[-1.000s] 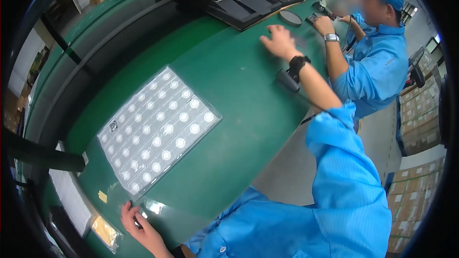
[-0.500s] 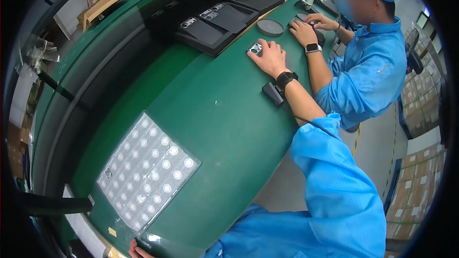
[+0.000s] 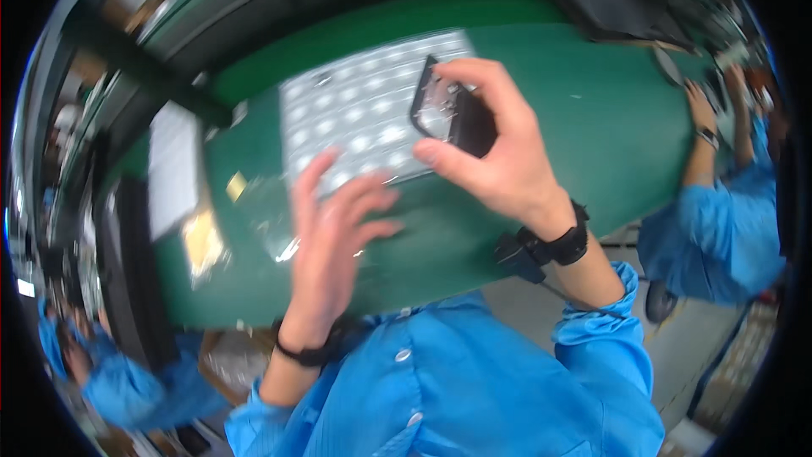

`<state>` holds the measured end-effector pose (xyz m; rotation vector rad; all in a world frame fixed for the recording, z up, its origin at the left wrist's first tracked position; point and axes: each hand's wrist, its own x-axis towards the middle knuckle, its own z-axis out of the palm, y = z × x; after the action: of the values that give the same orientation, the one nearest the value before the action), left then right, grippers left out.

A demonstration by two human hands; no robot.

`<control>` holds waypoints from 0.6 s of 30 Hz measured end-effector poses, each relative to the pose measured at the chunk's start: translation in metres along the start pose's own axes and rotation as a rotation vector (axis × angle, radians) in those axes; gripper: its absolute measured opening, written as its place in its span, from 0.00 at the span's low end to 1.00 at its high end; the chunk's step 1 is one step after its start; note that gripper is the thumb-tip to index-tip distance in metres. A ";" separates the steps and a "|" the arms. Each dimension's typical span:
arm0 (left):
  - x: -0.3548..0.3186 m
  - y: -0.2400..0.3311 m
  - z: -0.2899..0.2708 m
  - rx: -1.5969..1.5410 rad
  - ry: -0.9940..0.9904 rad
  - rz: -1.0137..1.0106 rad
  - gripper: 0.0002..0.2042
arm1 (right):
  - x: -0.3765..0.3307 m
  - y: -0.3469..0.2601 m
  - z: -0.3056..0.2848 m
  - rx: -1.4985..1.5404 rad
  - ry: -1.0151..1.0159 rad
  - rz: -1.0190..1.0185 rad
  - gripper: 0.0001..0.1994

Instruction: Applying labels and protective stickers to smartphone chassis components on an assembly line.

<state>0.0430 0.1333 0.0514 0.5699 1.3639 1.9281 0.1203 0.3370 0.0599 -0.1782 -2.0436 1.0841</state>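
Note:
My right hand [image 3: 516,148] holds a small black-rimmed plate with rounded corners [image 3: 438,110], tilted, between thumb and fingers. Its inner face looks pale and glossy; blur hides its finer detail. The plate hangs over the right part of a clear plastic tray [image 3: 338,110] with rows of round white pieces, which lies on the green table [image 3: 592,118]. One dark piece [image 3: 322,80] shows near the tray's far left. My left hand [image 3: 326,237] is raised near the tray's front edge, fingers spread and holding nothing, smeared by motion.
Left of the tray are a small yellow tag [image 3: 236,187], clear film [image 3: 275,224], white sheets [image 3: 173,169] and a yellowish packet [image 3: 203,244]. A co-worker's hand [image 3: 700,108] rests at the far right by a round dish [image 3: 667,66]. Another person's blue sleeve [image 3: 127,389] shows lower left.
My view has turned left toward the tray. My right hand has lifted the small plate off the table and brought it over the tray. My left hand has come up into view.

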 end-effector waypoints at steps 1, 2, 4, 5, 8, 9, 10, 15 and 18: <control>0.004 0.003 0.008 -0.137 -0.071 -0.009 0.30 | -0.002 -0.013 0.028 0.130 -0.099 0.122 0.28; 0.003 0.004 0.008 -0.258 -0.050 0.001 0.30 | -0.007 -0.017 0.056 0.173 -0.138 0.093 0.24; -0.006 -0.002 0.001 -0.441 0.098 0.091 0.28 | -0.018 -0.026 0.107 0.206 -0.151 0.071 0.16; -0.011 -0.006 -0.010 -0.418 0.239 0.108 0.23 | -0.025 -0.031 0.123 0.250 -0.186 0.086 0.14; -0.036 -0.020 -0.065 -0.470 0.418 0.031 0.20 | -0.029 -0.048 0.141 0.274 -0.517 0.069 0.14; -0.044 -0.017 -0.081 -0.545 0.407 -0.034 0.21 | -0.023 -0.054 0.139 0.236 -0.655 0.109 0.14; -0.050 -0.013 -0.090 -0.604 0.364 -0.050 0.22 | -0.014 -0.052 0.140 0.135 -0.629 0.095 0.15; -0.064 -0.018 -0.121 -0.807 0.218 -0.206 0.21 | 0.086 0.051 0.153 -0.382 -0.551 0.013 0.16; -0.068 -0.026 -0.131 -0.880 0.137 -0.165 0.17 | 0.110 0.094 0.166 -0.604 -0.609 -0.014 0.17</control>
<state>0.0042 0.0055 -0.0156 -0.1045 0.4929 2.1924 -0.0921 0.3397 0.0015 -0.1436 -2.8796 0.5042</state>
